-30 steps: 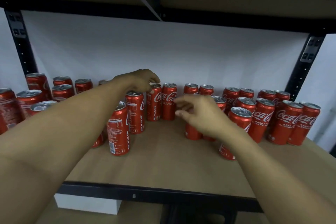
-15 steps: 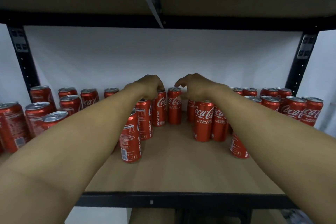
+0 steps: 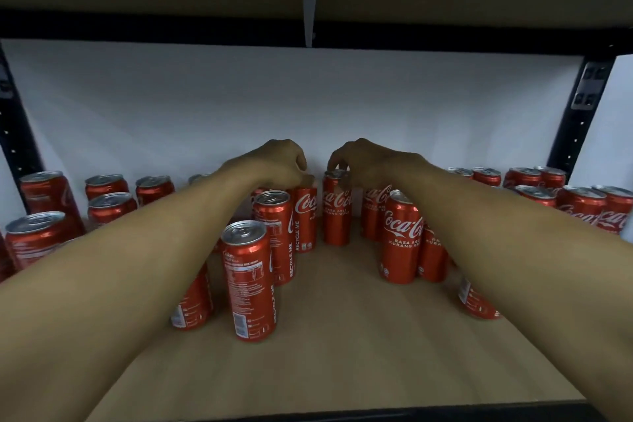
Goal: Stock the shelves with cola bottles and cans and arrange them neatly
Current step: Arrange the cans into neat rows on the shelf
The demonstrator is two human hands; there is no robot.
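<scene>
Many slim red cola cans stand on a brown shelf board [image 3: 342, 336]. My left hand [image 3: 277, 161] reaches to the back and grips the top of a can [image 3: 305, 216] with curled fingers. Beside it, my right hand [image 3: 363, 161] curls its fingers over the top of the neighbouring can [image 3: 337, 212]. A row of cans runs forward on the left, ending in a near can [image 3: 250, 281]. Two cans [image 3: 400, 236] stand under my right forearm.
More cans crowd the far left [image 3: 37, 236] and far right [image 3: 582, 202] of the shelf. A black upright [image 3: 579, 120] and the upper shelf's black rail [image 3: 445, 41] frame the bay, with a white wall behind. Bare board lies in the middle front.
My right hand has moved from the mid-shelf cans back to the rear can's top. My left hand stays on its can. The camera has moved closer and lower.
</scene>
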